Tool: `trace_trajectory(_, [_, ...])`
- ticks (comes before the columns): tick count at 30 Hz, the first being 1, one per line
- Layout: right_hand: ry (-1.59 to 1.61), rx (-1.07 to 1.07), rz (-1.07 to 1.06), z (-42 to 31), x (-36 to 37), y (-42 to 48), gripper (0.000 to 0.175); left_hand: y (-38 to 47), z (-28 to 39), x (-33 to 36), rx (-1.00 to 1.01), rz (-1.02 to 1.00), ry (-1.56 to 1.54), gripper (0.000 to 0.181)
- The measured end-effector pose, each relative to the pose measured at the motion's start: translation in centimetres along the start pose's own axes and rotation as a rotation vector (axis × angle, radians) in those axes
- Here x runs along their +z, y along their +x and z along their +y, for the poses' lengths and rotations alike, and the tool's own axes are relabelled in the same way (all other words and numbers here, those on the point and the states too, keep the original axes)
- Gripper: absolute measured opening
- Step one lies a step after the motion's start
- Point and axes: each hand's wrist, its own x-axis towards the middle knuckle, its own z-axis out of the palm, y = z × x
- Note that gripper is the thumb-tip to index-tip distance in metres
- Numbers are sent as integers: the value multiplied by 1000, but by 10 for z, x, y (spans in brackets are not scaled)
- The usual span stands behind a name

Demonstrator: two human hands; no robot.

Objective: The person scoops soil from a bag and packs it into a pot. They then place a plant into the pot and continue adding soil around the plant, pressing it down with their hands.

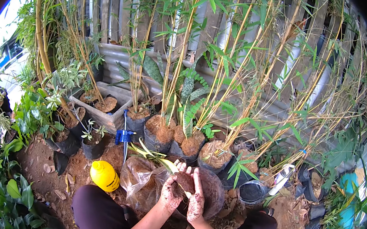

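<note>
My left hand and my right hand, both smeared with soil, are cupped around a dark brown root ball. A plant with long green-and-yellow leaves extends from it to the upper left. Beneath my hands stands a round plastic basin, dusty inside and partly hidden by my right hand and forearm. A clear plastic bag, apparently holding brown material, lies against the basin's left side, close to my left hand.
Left of the bag rests a yellow bottle; behind it is a blue sprayer head with a tube. Bamboo in black grow bags lines a corrugated metal sheet. A black pot and a white tube-shaped container stand at right.
</note>
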Motion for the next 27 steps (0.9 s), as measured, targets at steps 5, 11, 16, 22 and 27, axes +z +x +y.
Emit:
trace_trajectory(5, [-125,-1,123,-10,8,-1,79,-4,-4,2,-10,-42,-53,54])
trace_trajectory(11, [49,37,13,-3,1,0,81,3,-1,0,-7,-66,-105,60])
trace_trajectory(16, [185,138,138,11,-10,-1,76,2,3,-1,-13,-29,-39,67])
trace_trajectory(22, [669,552,448,19,-15,-3,58,4,9,5,86,-61,150,69])
trace_trajectory(27, [593,721,451,7,-23,0,58,4,12,5,117,14,259,64])
